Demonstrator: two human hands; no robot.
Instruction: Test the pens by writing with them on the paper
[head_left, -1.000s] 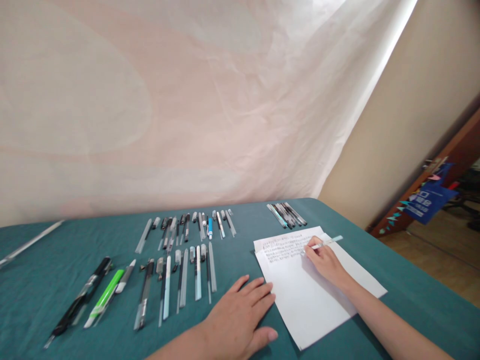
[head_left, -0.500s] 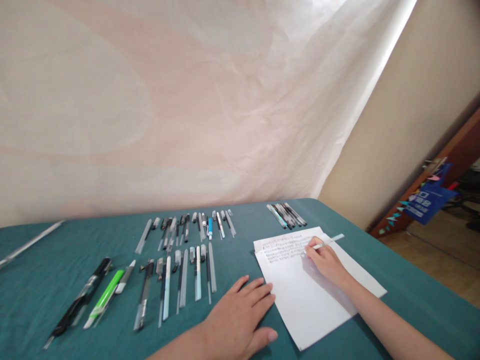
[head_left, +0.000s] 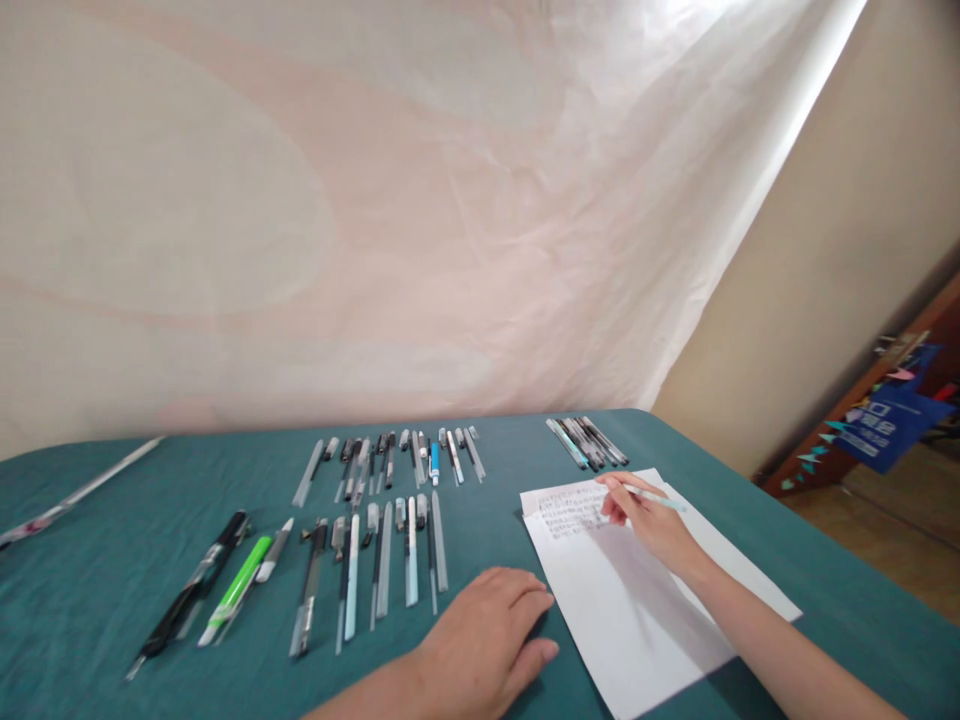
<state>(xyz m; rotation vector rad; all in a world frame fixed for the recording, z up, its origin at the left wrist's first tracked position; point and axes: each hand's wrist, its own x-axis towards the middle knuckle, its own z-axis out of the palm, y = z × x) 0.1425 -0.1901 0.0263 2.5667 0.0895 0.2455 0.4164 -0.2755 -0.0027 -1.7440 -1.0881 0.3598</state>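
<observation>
My right hand (head_left: 649, 520) is closed around a pale mint pen (head_left: 658, 501), with its fingers over the handwritten lines at the top of a white sheet of paper (head_left: 637, 610). The pen's barrel sticks out to the right. My left hand (head_left: 487, 640) rests on the teal tablecloth (head_left: 112, 540) just left of the sheet's edge, palm down, with its fingers curled under and nothing in it.
Two rows of pens (head_left: 390, 510) and caps lie left of the paper. A green highlighter (head_left: 238, 588) and a black pen (head_left: 196, 590) lie further left. A small bundle of pens (head_left: 587, 441) sits beyond the sheet. A draped white cloth hangs behind the table.
My right hand has moved up and left on the sheet with the pen. My left hand's fingers have curled in and drawn back from the paper edge. The view shifted slightly.
</observation>
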